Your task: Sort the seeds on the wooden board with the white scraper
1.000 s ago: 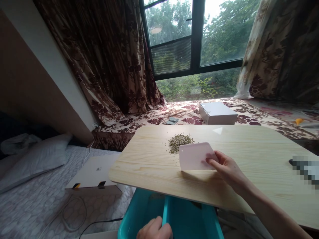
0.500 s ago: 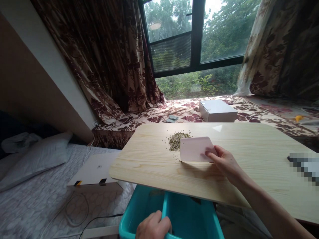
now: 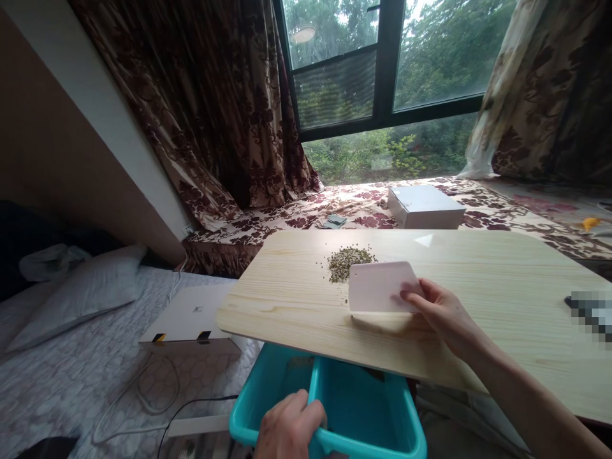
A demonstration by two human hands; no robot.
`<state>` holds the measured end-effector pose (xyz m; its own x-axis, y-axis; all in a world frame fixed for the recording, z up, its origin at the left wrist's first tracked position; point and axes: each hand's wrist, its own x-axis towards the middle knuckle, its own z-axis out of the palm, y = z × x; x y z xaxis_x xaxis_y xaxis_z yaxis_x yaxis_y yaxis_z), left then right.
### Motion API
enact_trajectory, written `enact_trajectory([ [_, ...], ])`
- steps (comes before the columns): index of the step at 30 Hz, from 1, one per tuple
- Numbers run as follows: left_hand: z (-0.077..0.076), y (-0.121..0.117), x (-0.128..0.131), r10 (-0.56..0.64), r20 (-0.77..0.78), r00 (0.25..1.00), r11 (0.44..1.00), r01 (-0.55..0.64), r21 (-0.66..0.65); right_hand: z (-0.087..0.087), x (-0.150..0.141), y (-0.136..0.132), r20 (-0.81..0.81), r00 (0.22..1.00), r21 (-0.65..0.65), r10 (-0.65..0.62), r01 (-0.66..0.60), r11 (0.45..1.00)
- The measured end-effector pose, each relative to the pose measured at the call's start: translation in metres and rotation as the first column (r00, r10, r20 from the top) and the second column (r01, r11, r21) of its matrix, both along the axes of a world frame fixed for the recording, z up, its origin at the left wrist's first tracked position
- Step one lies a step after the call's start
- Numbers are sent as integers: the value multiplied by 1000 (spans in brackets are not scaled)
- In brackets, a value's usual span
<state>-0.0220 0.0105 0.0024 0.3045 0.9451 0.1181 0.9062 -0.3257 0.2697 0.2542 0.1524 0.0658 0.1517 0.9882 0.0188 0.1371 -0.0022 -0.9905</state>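
Observation:
My right hand [image 3: 442, 312] is closed on the right end of a pale pink flat scraper [image 3: 380, 288], held tilted low over the wooden tabletop [image 3: 287, 299]. Just beyond its left side lies a pile of small greenish-brown grains [image 3: 342, 262], with a few scattered around it. Part of the pile is hidden behind the scraper. Below the table's front edge, my left hand [image 3: 289, 424] grips the middle divider of a turquoise two-part bin [image 3: 408, 421]. The bin's far end reaches under the tabletop.
A white box [image 3: 191, 315] lies on the bed at left, near a pillow [image 3: 90, 287] and loose cables [image 3: 157, 401]. Another white box [image 3: 428, 207] and a grey-green cloth [image 3: 333, 220] rest on the window ledge. A dark, partly blurred object [image 3: 590, 312] lies at the table's right.
The whole view has shifted slightly, moving the table a little right and up. The scraper stays beside the grains, and both hands keep their holds.

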Motion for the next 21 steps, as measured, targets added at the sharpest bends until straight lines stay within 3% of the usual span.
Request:
enact_trajectory([
  [9,-1,-2,3,81,78,994,996,-77,-52,-4,-9,17,37,999,38,-35,34,999],
  [21,4,-2,0,58,69,996,996,-53,-69,3,-14,2,-12,998,8,64,-64,998],
])
